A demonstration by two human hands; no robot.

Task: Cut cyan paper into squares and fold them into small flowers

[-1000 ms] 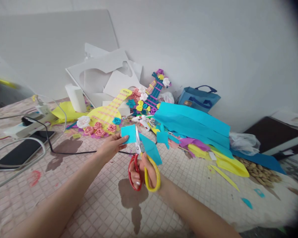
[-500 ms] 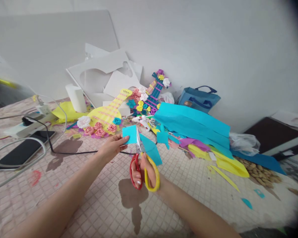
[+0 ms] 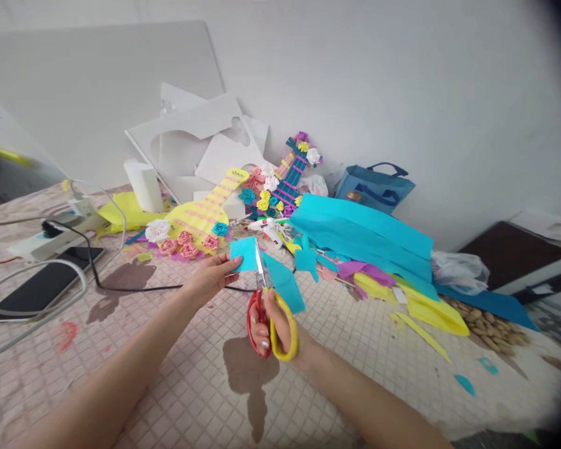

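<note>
Between thumb and fingers, my left hand (image 3: 214,273) pinches a small turquoise paper piece (image 3: 244,254). My right hand (image 3: 277,324) grips scissors (image 3: 260,268) with one red and one yellow handle loop. The blades point away from me and lie along the right edge of the paper piece. A larger turquoise paper strip (image 3: 284,284) lies on the table just behind and to the right of the blades. Beyond it sits a turquoise paper square (image 3: 305,259).
Behind my hands lie a yellow paper guitar (image 3: 201,215) with paper flowers, a blue one (image 3: 287,187), and a white glue gun (image 3: 272,232). Turquoise paper (image 3: 359,234) spreads at right, near peanuts (image 3: 489,327). At left are a phone (image 3: 42,280), power strip (image 3: 51,240) and cables.
The scissor handles have drawn closer together, and the blades have closed further at the paper's right edge. My left hand and the paper piece stay nearly in place.
</note>
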